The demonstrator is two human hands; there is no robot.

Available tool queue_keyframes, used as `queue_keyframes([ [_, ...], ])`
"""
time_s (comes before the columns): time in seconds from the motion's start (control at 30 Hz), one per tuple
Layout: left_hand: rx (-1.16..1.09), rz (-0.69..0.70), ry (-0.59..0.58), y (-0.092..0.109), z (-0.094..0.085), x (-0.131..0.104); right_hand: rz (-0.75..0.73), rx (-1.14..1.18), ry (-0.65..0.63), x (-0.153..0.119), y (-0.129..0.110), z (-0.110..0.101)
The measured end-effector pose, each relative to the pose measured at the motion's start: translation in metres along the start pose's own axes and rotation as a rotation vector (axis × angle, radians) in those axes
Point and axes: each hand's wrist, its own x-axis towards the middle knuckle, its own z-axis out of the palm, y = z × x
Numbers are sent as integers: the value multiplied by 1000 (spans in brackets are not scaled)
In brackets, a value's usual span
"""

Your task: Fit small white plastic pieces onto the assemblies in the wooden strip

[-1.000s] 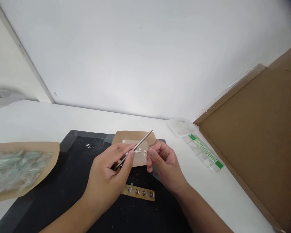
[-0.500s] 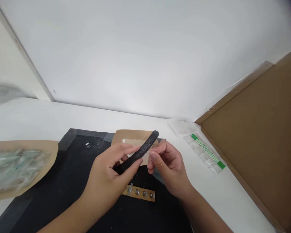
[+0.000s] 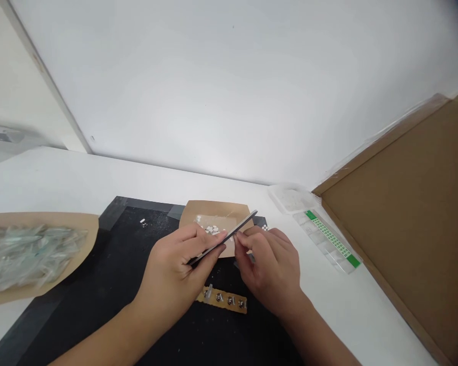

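My left hand [image 3: 179, 259] is closed around a curved black nail file [image 3: 241, 224], which is turned nearly edge-on and slants up to the right. My right hand [image 3: 270, 264] pinches at the file's underside, fingertips close to its edge; whatever small thing they hold is hidden. Behind both hands lies a brown paper tray [image 3: 217, 207] with small white pieces [image 3: 212, 230] in it. Below the hands a tan strip [image 3: 236, 307] bears several small shiny metal bits, with a clear sliver standing on it.
A black mat [image 3: 110, 284] covers the white table [image 3: 145, 178]. On the left, a brown paper tray [image 3: 93, 223] holds many clear plastic pieces. To the right lie a clear case with a green label [image 3: 332, 239] and a translucent dish [image 3: 286, 198], beside a cardboard panel [image 3: 412, 203].
The nail file has turned from showing its broad dusty face to nearly edge-on. My right hand has rolled over and its fingertips have come closer to the file.
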Motion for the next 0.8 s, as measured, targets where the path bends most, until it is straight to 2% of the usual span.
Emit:
queue_keyframes([
  [0.17, 48, 40, 21, 5, -1, -1, -50, 117, -65, 0, -1, 4],
  [0.3, 38, 11, 25, 7, -3, 0, 55, 153, 44, 0, -1, 7],
  [0.47, 2, -18, 21, 2, -2, 0, 52, 198, -35, 0, -3, 10],
  [0.6, 45, -16, 35, 0, -2, -1, 143, 188, 14, 1, -3, 12],
  [0.73, 77, -11, 34, 0, -2, -1, 161, 262, -85, 3, -4, 12],
  [0.8, 92, 0, 31, 0, -2, -1, 173, 265, -72, 4, -4, 11],
])
